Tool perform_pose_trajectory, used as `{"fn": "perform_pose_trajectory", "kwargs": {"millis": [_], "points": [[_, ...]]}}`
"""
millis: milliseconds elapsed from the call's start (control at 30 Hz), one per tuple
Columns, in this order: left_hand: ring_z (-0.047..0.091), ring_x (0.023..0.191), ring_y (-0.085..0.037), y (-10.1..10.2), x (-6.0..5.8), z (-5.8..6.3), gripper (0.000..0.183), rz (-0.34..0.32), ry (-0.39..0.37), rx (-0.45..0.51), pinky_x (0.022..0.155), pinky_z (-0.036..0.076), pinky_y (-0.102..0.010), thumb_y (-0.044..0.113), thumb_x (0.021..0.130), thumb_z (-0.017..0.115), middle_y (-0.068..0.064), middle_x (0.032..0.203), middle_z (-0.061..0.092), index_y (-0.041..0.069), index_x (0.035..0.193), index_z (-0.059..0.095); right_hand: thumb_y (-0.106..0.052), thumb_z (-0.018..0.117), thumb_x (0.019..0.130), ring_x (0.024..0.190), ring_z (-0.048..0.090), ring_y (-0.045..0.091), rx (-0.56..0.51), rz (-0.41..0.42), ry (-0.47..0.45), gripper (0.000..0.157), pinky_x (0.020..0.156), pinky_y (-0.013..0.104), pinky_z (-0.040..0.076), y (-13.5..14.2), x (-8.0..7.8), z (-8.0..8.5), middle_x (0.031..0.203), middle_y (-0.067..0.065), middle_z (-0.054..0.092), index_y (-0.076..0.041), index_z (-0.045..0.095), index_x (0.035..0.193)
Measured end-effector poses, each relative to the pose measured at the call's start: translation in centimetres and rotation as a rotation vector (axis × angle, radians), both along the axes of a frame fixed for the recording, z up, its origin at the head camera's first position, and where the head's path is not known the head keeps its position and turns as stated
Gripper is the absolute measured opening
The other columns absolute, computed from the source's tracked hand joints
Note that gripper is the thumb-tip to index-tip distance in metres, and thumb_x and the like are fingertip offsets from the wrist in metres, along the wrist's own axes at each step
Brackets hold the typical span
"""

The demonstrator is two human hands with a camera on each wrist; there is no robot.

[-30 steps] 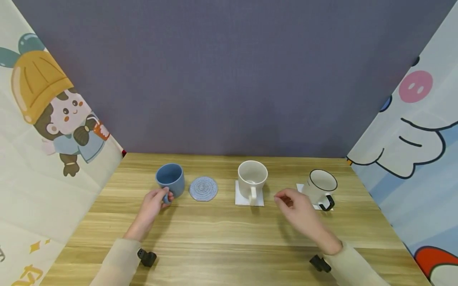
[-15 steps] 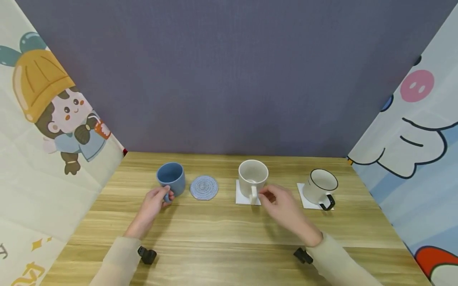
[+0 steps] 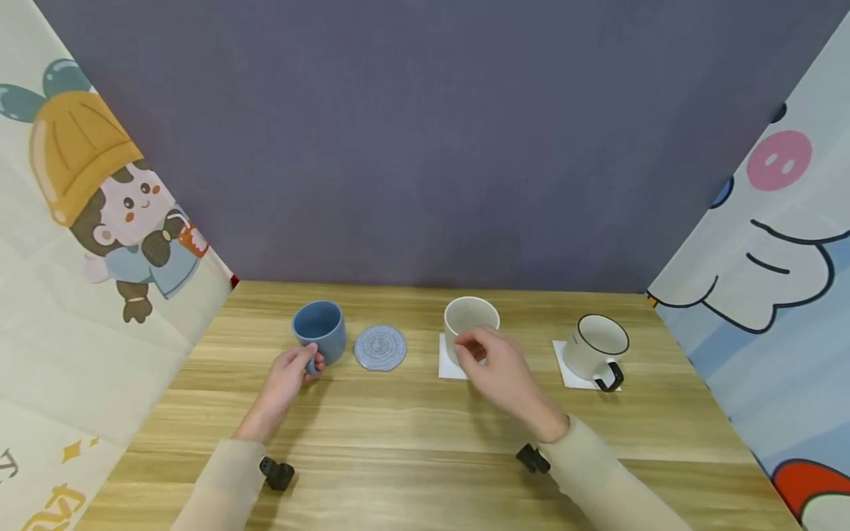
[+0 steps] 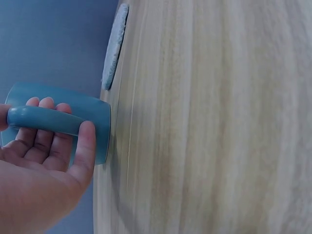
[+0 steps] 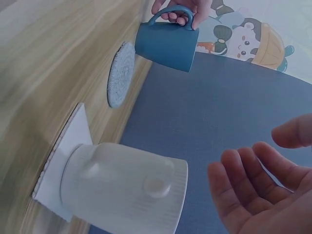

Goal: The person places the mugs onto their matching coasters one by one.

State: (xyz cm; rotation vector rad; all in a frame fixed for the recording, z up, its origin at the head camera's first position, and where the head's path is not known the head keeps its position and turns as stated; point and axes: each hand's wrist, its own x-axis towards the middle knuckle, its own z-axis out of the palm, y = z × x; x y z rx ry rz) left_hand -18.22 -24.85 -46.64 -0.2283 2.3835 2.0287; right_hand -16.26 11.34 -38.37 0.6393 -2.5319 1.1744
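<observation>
My left hand (image 3: 284,377) grips the handle of a blue mug (image 3: 327,335) at the left of the table. Fingers pass through the handle loop in the left wrist view, where the mug (image 4: 83,97) stands upright, its base at the tabletop. My right hand (image 3: 501,372), fingers loosely bent and holding nothing, is in front of a white mug (image 3: 465,316), covering its handle in the head view. The right wrist view shows a gap between the fingertips of this hand (image 5: 273,190) and the white mug's rim. That mug (image 5: 122,180) stands on a white square coaster (image 3: 448,367).
A round blue-grey woven coaster (image 3: 379,348) lies between the blue and white mugs. On the right, a black-rimmed white mug (image 3: 587,358) with a black handle stands on another white square coaster (image 3: 569,376). A dark grey panel (image 3: 425,147) rises behind the wooden table (image 3: 398,442).
My right hand has moved left, from between the two white mugs to in front of the middle one. My left hand stays on the blue mug's handle.
</observation>
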Motion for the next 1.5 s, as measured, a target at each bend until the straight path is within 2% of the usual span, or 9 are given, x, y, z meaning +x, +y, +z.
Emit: {"fn": "perform_pose_trajectory", "kwargs": {"millis": [233, 500, 767, 900, 1100, 1367, 1500], "points": [[0.061, 0.087, -0.012, 0.0, -0.2, -0.2, 0.038, 0.005, 0.012, 0.008, 0.085, 0.054, -0.032, 0.028, 0.110, 0.046, -0.009, 0.096, 0.064, -0.004, 0.097, 0.064, -0.012, 0.067, 0.094, 0.080, 0.062, 0.009, -0.036, 0.004, 0.012, 0.010, 0.072, 0.032, 0.057, -1.4, -0.6, 0.4, 0.091, -0.004, 0.066, -0.007, 0.072, 0.102], [0.062, 0.085, -0.011, 0.0, -0.5, -0.5, 0.036, 0.013, 0.014, 0.029, 0.083, 0.054, -0.030, 0.026, 0.109, 0.047, -0.004, 0.092, 0.064, -0.002, 0.094, 0.065, -0.010, 0.066, 0.093, 0.081, 0.061, 0.010, -0.054, -0.013, 0.011, 0.010, 0.073, 0.030, 0.057, -2.7, -1.5, 0.4, 0.090, -0.002, 0.065, -0.008, 0.072, 0.100], [0.062, 0.083, -0.009, 0.0, -0.5, -0.4, 0.036, 0.031, 0.001, 0.062, 0.082, 0.055, -0.029, 0.024, 0.109, 0.047, -0.001, 0.088, 0.064, -0.005, 0.098, 0.064, -0.010, 0.066, 0.092, 0.079, 0.061, 0.011, -0.060, -0.014, 0.031, 0.011, 0.071, 0.029, 0.057, -3.9, -2.3, -0.1, 0.089, 0.000, 0.065, -0.004, 0.072, 0.100], [0.062, 0.083, -0.009, 0.1, -0.5, -0.4, 0.037, 0.031, -0.003, 0.059, 0.082, 0.055, -0.029, 0.025, 0.109, 0.047, -0.001, 0.089, 0.064, -0.006, 0.100, 0.064, -0.010, 0.067, 0.092, 0.079, 0.061, 0.011, -0.062, -0.018, 0.006, 0.011, 0.072, 0.029, 0.057, -4.5, -2.6, -0.4, 0.090, 0.001, 0.065, -0.004, 0.071, 0.101], [0.062, 0.084, -0.010, 0.2, -0.5, -0.6, 0.037, 0.032, -0.001, 0.048, 0.083, 0.055, -0.031, 0.026, 0.109, 0.047, -0.002, 0.089, 0.064, -0.006, 0.100, 0.065, -0.012, 0.065, 0.094, 0.082, 0.060, 0.011, -0.030, -0.012, -0.035, 0.012, 0.072, 0.027, 0.056, -5.4, -3.3, -0.7, 0.091, 0.000, 0.065, -0.005, 0.071, 0.102], [0.062, 0.084, -0.009, 0.2, -0.4, -0.4, 0.037, 0.030, 0.004, 0.046, 0.084, 0.055, -0.032, 0.025, 0.109, 0.046, -0.003, 0.090, 0.064, -0.006, 0.101, 0.064, -0.015, 0.064, 0.094, 0.083, 0.061, 0.013, 0.028, -0.024, -0.027, 0.015, 0.074, 0.027, 0.055, -6.5, -4.4, -1.2, 0.091, 0.000, 0.065, -0.005, 0.071, 0.102], [0.062, 0.085, -0.010, 0.2, -0.4, -0.4, 0.037, 0.028, -0.002, 0.043, 0.085, 0.055, -0.033, 0.026, 0.109, 0.047, -0.003, 0.091, 0.065, -0.005, 0.100, 0.064, -0.015, 0.063, 0.094, 0.086, 0.064, 0.019, 0.067, -0.033, -0.024, 0.017, 0.076, 0.029, 0.054, -7.0, -4.8, -1.6, 0.093, 0.002, 0.066, -0.004, 0.071, 0.103]]}}
